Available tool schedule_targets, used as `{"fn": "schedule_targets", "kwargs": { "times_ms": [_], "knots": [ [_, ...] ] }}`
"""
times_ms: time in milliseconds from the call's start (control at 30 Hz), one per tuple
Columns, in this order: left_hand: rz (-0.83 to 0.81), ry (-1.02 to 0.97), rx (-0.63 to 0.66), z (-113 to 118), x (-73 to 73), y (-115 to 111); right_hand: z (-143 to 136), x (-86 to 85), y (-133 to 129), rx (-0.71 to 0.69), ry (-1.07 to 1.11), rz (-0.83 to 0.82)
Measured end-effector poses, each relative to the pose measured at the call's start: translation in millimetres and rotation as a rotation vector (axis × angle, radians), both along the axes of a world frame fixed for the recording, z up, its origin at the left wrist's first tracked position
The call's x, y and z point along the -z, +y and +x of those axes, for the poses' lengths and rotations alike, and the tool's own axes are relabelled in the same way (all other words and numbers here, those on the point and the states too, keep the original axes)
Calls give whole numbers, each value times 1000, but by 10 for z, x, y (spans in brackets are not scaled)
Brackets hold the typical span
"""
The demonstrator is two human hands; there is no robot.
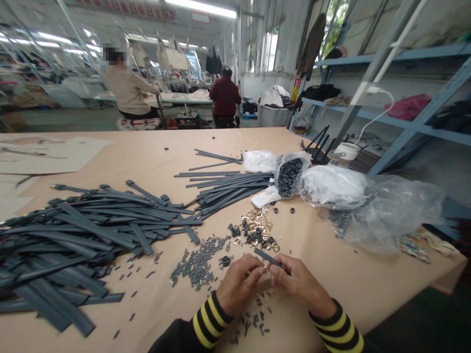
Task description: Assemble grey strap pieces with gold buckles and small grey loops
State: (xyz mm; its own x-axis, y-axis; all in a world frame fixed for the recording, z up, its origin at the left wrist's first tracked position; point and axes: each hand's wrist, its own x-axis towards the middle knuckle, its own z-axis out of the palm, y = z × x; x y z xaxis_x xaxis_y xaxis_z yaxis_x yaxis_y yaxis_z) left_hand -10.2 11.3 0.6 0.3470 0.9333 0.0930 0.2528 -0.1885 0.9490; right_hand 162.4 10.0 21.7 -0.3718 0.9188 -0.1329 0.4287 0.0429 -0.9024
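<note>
The right grip holds 1 dark strap, the left grip beside it.

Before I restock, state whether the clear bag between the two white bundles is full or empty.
Not empty: dark rings crowd the bag. Whether it is filled to the top, I cannot tell.

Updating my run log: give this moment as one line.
left hand: pinching gold piece | right hand: holding dark strap | beyond both: loose gold buckles
</note>
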Motion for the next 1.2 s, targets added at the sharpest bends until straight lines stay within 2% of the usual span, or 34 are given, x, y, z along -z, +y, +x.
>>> {"fn": "schedule_targets", "kwargs": {
  "times_ms": [133,200,333,467,567,700,800,933,1067,1200],
  "knots": [
    [-201,-148,-18,-5,6,7,32,23,-3,59,115,-102],
    [-249,-225,-40,-15,-9,10,38,52,-7,54,118,-127],
    [-248,-288,-109,-58,-86,31,28,87,-42,-62,136,-126],
    [-319,-358,-144,-105,-126,64,37,40,-88,-133,202,-197],
    [-433,-508,-78,-120,-98,73,64,-13,-103,-153,219,-235],
    [-687,-761,45,-115,-63,51,97,-35,-106,-166,227,-253],
    [-834,-841,144,-79,-42,12,108,-41,-110,-189,216,-237],
    [-864,-854,185,26,-4,-52,79,-64,-120,-222,180,-190],
    [-848,-881,123,117,-10,-86,-19,-71,-154,-105,221,-151],
    [-778,-896,134,129,-59,-79,-143,-72,-210,-41,319,-167]
  ]
}}
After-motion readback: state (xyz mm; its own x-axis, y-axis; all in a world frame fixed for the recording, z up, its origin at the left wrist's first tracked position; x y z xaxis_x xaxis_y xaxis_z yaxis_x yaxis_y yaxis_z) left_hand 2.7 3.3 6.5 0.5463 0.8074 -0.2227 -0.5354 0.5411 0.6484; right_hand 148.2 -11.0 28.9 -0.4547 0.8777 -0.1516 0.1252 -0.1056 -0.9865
